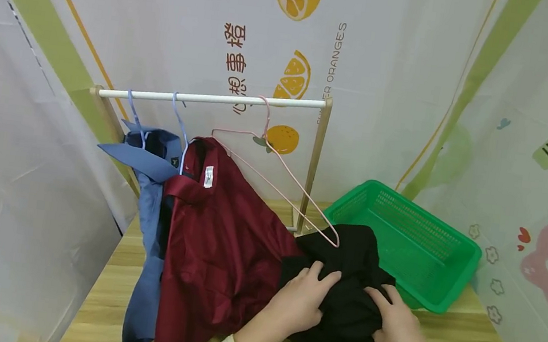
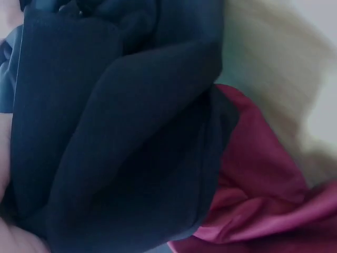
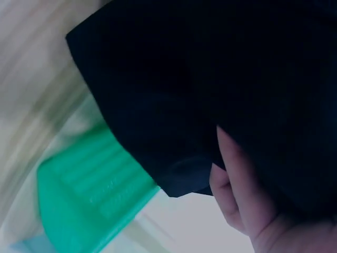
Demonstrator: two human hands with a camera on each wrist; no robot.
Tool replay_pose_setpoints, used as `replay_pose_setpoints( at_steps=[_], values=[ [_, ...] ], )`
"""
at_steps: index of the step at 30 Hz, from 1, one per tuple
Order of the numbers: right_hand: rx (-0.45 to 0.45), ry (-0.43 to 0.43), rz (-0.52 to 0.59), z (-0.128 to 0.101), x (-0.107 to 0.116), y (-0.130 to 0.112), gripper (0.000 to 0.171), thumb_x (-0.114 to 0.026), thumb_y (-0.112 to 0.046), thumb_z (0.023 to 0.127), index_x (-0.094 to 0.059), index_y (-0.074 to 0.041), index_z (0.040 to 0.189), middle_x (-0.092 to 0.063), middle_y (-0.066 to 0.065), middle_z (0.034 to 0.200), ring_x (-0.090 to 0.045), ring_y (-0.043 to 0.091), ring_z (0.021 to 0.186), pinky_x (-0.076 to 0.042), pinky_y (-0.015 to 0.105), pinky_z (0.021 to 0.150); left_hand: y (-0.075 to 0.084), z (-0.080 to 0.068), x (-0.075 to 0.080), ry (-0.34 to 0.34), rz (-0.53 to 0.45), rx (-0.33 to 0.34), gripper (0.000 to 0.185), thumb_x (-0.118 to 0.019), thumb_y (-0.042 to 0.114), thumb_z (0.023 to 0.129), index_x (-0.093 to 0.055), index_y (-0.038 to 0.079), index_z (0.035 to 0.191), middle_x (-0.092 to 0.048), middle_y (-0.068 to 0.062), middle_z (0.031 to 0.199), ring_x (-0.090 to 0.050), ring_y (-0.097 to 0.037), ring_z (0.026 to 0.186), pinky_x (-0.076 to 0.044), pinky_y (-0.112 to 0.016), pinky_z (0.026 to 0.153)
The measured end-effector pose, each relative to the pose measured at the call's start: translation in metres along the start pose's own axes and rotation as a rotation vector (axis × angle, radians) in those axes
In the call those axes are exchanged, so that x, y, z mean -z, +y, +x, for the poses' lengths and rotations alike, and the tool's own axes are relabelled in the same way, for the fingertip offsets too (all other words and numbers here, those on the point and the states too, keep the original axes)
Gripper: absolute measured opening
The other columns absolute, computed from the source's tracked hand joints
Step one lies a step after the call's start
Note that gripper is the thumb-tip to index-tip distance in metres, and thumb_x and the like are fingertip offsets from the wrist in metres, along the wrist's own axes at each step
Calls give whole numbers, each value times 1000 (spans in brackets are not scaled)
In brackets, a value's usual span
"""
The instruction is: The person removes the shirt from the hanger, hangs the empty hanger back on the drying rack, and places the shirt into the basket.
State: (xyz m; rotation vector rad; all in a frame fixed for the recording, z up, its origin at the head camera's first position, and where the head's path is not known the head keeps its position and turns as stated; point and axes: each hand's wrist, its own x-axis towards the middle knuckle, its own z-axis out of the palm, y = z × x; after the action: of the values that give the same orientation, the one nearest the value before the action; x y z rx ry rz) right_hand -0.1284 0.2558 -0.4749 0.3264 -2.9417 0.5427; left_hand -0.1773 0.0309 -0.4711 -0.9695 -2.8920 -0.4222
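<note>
Head: your left hand (image 1: pixel 301 300) and right hand (image 1: pixel 396 326) both grip the black garment (image 1: pixel 351 314), bunched between maroon shirt (image 1: pixel 224 234) and green basket (image 1: pixel 448 283); long axis roughly near-to-far, collar end unclear. Left wrist: its broad folds overlap the shirt. Right wrist: your right fingers grasp the cloth, one corner pointing upper left, basket below

Black garment (image 1: pixel 347 319) in my grip, dark red shirt (image 1: pixel 224 234), blue shirt (image 1: pixel 146 287); pink hanger (image 1: pixel 298 184), green basket (image 1: pixel 407 245), fruit-printed white curtain (image 1: pixel 397 66)
</note>
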Motion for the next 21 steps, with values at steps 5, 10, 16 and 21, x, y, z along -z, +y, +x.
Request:
replay_pose_setpoints(
  at_steps=[5, 10, 16, 21],
  values=[
    [-49, 88, -30, -5, 27, 13, 73, -72, 20, 66, -64, 2, 136, -55, 34, 136, -69, 38, 83, -42, 33, 57, 36, 28, 10, 105, 43, -31, 76, -85, 10, 84, -55, 28, 151, -57, -10, 142, -65, -19, 104, -57, -22, 73],
    [-85, 241, -65, -4, 63, 17, 72, -70, 21, 67, -58, 10, 137, -48, 39, 138, -64, 57, 99, -50, 49, 65, 78, 54, 31, 343, 84, -24, 74, -90, 16, 80, -59, 28, 145, -56, -9, 139, -60, -17, 98, -55, -17, 65],
    [-90, 431, -100, -6, 99, 28, 70, -62, 22, 66, -57, 6, 134, -45, 40, 136, -57, 61, 95, -44, 59, 64, 113, 79, 46, 423, 102, 35, 76, -90, 26, 81, -54, 32, 148, -54, -6, 139, -57, -14, 97, -46, -16, 56],
    [-96, 380, -121, -4, 112, 35, 67, -61, 18, 68, -58, 5, 134, -46, 39, 137, -53, 64, 109, -47, 64, 71, 121, 86, 48, 365, 159, 81, 71, -86, 37, 86, -52, 38, 148, -57, 1, 134, -59, -14, 96, -40, -25, 60]
  ],
)
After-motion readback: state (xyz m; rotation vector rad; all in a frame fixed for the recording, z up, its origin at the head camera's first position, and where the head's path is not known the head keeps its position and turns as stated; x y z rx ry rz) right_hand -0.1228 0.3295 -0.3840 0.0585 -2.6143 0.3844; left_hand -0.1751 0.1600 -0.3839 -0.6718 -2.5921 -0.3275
